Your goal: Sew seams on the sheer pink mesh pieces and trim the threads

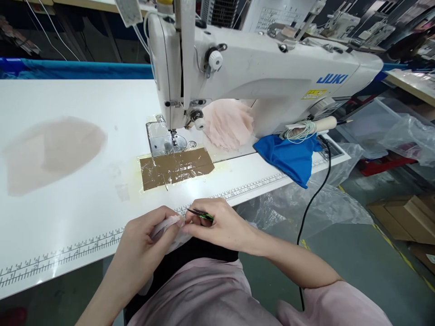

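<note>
Just over the table's front edge, my left hand (149, 249) pinches a sheer, pale pink piece of fabric (166, 225), bunched between thumb and fingers. Close beside it, my right hand (220, 224) is closed around small thread snips (203, 214) with dark blades and a green part. Its thumb and forefinger meet at the edge of the same fabric. The blades point left, above the fabric. Part of the fabric hangs below my hands towards my lap, and its lower end is mostly hidden.
A white JUKI sewing machine (258, 68) stands ahead, its needle above the metal plate (163, 140). Gathered pink fabric (229, 122) lies under its arm. A sheer fabric panel (54, 151) lies left. Right are a blue cloth (288, 156), a white-handled awl (324, 124) and a hanging black cable (307, 208).
</note>
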Demonstrator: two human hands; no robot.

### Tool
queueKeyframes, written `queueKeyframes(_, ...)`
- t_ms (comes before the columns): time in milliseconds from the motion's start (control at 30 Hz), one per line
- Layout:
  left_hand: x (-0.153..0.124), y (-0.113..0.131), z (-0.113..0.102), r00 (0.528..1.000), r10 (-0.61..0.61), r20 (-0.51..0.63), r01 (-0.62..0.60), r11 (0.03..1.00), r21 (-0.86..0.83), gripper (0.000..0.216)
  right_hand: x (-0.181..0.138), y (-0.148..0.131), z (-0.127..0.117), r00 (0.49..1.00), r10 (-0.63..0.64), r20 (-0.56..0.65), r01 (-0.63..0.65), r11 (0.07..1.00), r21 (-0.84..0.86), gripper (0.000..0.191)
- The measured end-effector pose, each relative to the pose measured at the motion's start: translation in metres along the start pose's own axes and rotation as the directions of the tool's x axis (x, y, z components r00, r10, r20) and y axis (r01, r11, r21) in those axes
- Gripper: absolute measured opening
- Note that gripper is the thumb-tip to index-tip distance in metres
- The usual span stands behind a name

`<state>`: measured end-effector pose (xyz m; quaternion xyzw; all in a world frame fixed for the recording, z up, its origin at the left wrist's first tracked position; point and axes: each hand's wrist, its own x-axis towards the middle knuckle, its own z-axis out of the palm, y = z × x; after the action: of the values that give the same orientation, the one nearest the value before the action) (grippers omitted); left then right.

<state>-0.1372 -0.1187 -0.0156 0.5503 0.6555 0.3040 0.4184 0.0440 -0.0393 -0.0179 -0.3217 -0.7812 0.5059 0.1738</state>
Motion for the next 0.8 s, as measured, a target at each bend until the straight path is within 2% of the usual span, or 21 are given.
queueKeyframes(133, -0.002, 0.004, 0.001, 0.999, 0.001, -0.047, 0.001, 0.999, 0.047, 0.032, -0.001, 0.004, -0.006, 0.999, -0.045, 0.006, 0.045, 0.999, 0.018, 0.012)
queueKeyframes(300, 0.001, 0.004, 0.0, 0.998, 0.015, 0.055, -0.018, 0.999, 0.048, 0.032, -0.002, 0.009, -0.01, 0.982, -0.078, -0.174, 0.108, 0.979, 0.171, 0.011)
queueKeyframes(400, 0.001, 0.006, 0.001, 0.997, -0.024, 0.074, 0.024, 1.0, -0.009, 0.029, 0.001, 0.01, -0.006, 0.985, -0.057, -0.162, 0.11, 0.935, 0.338, 0.015)
queueKeyframes(533, 0.0, 0.007, 0.0, 0.995, -0.076, 0.059, 0.081, 0.993, -0.086, 0.035, 0.003, 0.011, -0.001, 0.986, -0.019, -0.165, 0.089, 0.9, 0.427, 0.018)
queueKeyframes(633, 0.001, 0.002, -0.001, 0.996, -0.029, 0.089, 0.033, 0.998, -0.044, 0.042, 0.002, 0.013, 0.003, 0.995, -0.016, -0.097, 0.071, 0.807, 0.586, 0.02)
queueKeyframes(733, 0.004, -0.003, -0.001, 0.989, 0.013, 0.149, -0.014, 1.0, 0.006, 0.041, 0.0, 0.014, 0.006, 0.993, -0.077, 0.089, -0.016, 0.662, 0.749, 0.022)
queueKeyframes(800, 0.004, -0.005, 0.001, 0.983, 0.028, 0.181, -0.036, 0.998, 0.041, 0.04, 0.0, 0.011, 0.006, 0.985, -0.1, 0.142, -0.042, 0.657, 0.753, 0.023)
